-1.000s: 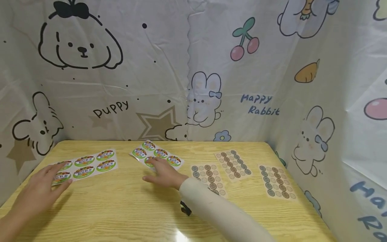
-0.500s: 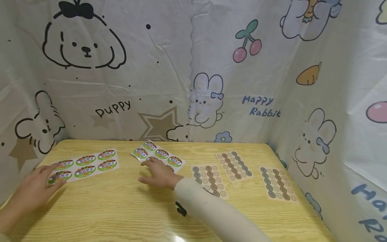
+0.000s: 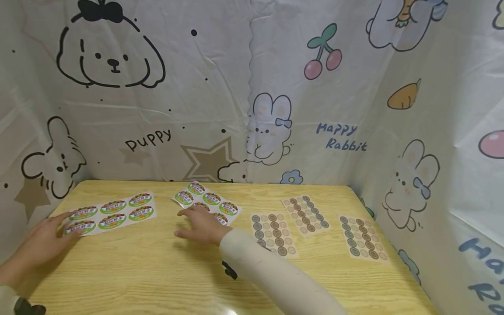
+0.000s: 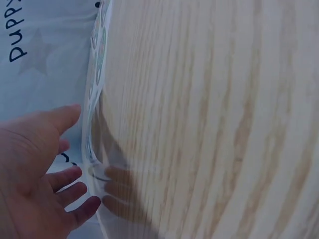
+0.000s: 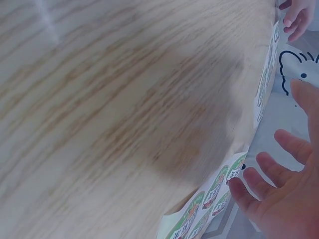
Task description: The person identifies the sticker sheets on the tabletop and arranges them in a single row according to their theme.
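In the head view my left hand (image 3: pixel 43 240) is at the left end of a white sheet of oval fruit-label stickers (image 3: pixel 114 214). Its fingers are spread and hold nothing, as the left wrist view also shows. My right hand (image 3: pixel 201 225), fingers apart and loosely bent, hovers at the near side of a second sticker sheet (image 3: pixel 211 198), hiding part of it. Right wrist view: the fingers of the right hand (image 5: pixel 279 184) stand above this sheet (image 5: pixel 209 199), whose corner lifts a little off the table.
Three beige sheets with round coin-like prints, a near one (image 3: pixel 274 234), a far one (image 3: pixel 305 214) and a right one (image 3: pixel 363 237), lie on the wooden table (image 3: pixel 157 275). A cartoon-printed curtain (image 3: pixel 220 87) encloses the table's back and sides.
My right hand has moved a little to the left over the second sticker sheet. The left hand has drawn slightly left, baring more of its sheet. The sheets stay in place.
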Motion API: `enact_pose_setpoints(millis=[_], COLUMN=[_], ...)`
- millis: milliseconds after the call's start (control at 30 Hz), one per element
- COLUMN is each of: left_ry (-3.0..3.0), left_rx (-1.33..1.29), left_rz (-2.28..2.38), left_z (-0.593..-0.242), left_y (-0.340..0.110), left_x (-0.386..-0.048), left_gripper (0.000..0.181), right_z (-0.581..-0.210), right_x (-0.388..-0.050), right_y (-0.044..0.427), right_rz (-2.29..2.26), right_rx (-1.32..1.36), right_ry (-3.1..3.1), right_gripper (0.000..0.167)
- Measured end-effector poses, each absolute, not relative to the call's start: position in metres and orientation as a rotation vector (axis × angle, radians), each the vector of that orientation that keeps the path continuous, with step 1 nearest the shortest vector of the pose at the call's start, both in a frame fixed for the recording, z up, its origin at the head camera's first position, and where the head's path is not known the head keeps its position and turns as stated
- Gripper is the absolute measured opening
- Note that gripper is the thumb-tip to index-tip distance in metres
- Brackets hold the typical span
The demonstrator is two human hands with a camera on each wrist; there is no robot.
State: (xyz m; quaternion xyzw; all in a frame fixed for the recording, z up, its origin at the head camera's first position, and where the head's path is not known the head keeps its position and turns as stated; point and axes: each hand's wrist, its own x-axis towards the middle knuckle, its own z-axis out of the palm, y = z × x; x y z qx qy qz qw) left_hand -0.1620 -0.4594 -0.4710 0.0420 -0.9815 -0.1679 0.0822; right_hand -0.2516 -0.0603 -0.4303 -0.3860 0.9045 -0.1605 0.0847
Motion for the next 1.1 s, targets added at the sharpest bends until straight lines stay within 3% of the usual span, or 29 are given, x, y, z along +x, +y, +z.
enact_pose_setpoints(millis=[500, 1100], left_ry=[-3.02, -3.127], left_rx=[-0.017, -0.239], left_rz=[-0.354, -0.651], left_z=[-0.475, -0.467], left_y=[-0.469, -0.469], left_x=[-0.169, -0.164], left_gripper=[0.06, 0.084], right_z=[-0.439, -0.444], right_x=[-0.25, -0.241], right_y=[-0.065, -0.076], right_rz=[-0.398, -0.418], right_rx=[-1.119, -1.102], right_ry=[2.724, 2.711], right_gripper=[0.058, 0.06])
